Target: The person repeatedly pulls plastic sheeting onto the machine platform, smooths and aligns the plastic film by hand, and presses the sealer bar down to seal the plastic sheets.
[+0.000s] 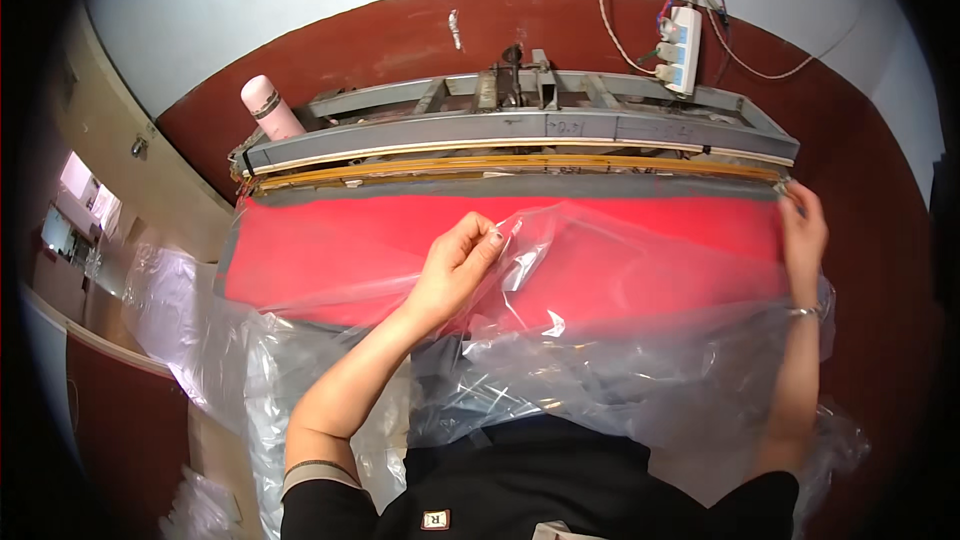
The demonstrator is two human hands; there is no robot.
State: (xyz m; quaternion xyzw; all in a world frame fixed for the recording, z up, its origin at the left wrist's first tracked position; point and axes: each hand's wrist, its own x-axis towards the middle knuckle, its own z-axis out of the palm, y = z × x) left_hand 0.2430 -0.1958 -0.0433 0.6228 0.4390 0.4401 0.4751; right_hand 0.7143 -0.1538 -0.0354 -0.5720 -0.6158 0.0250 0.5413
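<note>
While I lean over red pad, my left hand [455, 265] pinches top edge of clear plastic bag [600, 320], fingertips closed on film near pad's middle. My right hand [805, 230] grips same bag's far right corner, fingers closed against end of grey metal frame [520, 125]. Bag lies spread across red padded surface [350, 250], draping toward my body. Beyond: pink bottle [270, 105] at frame's left end, white power strip [682, 50] on wall, crumpled plastic sheeting [200, 330] at left.
</note>
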